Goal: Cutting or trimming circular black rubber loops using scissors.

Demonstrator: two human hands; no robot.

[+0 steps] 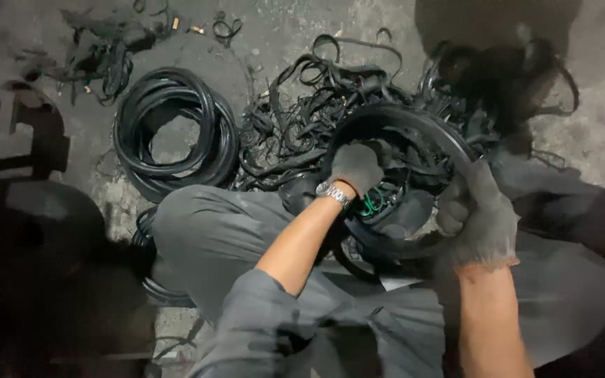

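On the concrete floor (274,28), a heap of black rubber scraps (295,129) sprawls ahead of the seated person, with a neat coil of rings (176,129) to its left, kept apart from the tangle. Over the grey-trousered knees sits a black tyre (414,122), tilted toward the face so its hollow shows. The gloved right hand (481,217) has its grip closed on the near rim, steadying it. The gloved left hand (355,166), wristwatch (332,192) showing, reaches inside, fingers curled on the inner lining.
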